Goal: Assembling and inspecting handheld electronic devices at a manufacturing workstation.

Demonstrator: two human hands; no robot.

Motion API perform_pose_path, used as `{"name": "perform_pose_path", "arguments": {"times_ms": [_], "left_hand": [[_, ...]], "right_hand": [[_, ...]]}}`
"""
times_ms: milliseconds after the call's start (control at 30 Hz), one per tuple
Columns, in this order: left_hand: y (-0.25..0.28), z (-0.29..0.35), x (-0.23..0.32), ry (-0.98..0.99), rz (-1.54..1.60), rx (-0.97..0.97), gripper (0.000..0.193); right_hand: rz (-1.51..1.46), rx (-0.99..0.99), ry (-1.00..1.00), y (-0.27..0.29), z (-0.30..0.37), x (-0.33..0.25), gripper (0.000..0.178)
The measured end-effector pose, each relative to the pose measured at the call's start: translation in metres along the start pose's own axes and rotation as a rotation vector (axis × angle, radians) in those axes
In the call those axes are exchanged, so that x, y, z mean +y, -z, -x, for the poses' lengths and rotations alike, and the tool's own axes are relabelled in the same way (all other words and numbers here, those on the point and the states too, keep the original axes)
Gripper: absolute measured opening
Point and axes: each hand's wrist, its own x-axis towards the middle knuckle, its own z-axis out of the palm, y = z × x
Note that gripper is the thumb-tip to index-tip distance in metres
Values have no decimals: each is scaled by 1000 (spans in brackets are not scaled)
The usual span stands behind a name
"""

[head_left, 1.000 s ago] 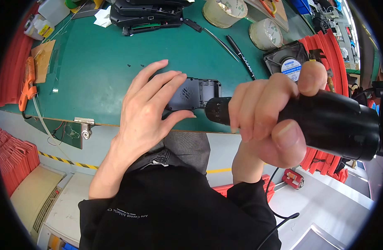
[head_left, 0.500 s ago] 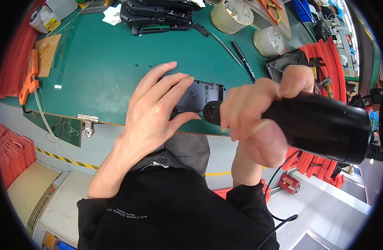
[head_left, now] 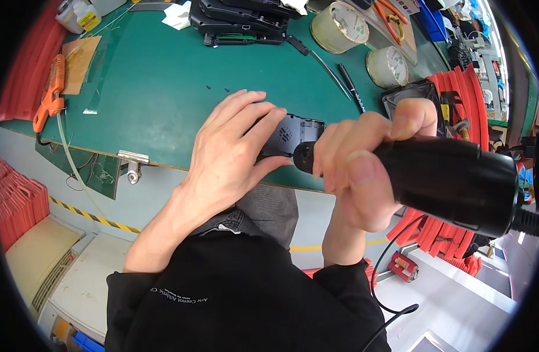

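A dark grey plastic device housing, with a speaker-like patch of holes, lies at the front edge of the green bench. My left hand grips it from the left side, fingers over its far edge and thumb along the near edge. In my right hand is a corded black electric screwdriver, fingers wrapped round its body. The screwdriver's nose is at the housing's near edge, next to my left thumb. Its bit is hidden from view. Two small dark screws lie on the bench beyond my left hand.
Black device housings are stacked at the back. Two tape rolls, a black marker and a black tray stand or lie at the right. On the left lies an orange glue gun; a metal clip grips the bench edge.
The view has shifted, so the bench things appear farther right. The screwdriver's nose has tilted slightly and sits closer to my left thumb. Both hands keep their hold.
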Motion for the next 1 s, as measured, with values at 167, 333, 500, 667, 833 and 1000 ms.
{"name": "perform_pose_path", "arguments": {"times_ms": [167, 333, 500, 667, 833, 1000], "left_hand": [[2, 1, 1, 12, 10, -6, 66], [1, 2, 0, 4, 46, -3, 68], [0, 5, -3, 4, 43, 12, 67], [1, 1, -1, 2, 33, -2, 66], [1, 2, -2, 11, 28, -10, 66], [2, 2, -2, 15, 34, -6, 66]], "right_hand": [[-214, 25, 38, -3, -2, 4, 50], [-548, 6, 97, -7, -7, 8, 56], [-614, 130, -33, -14, -5, 6, 70], [-739, 93, 130, -12, -8, 15, 86], [-685, 182, 128, -19, -9, 10, 88], [-716, 169, 101, -19, -11, 6, 91]]}}
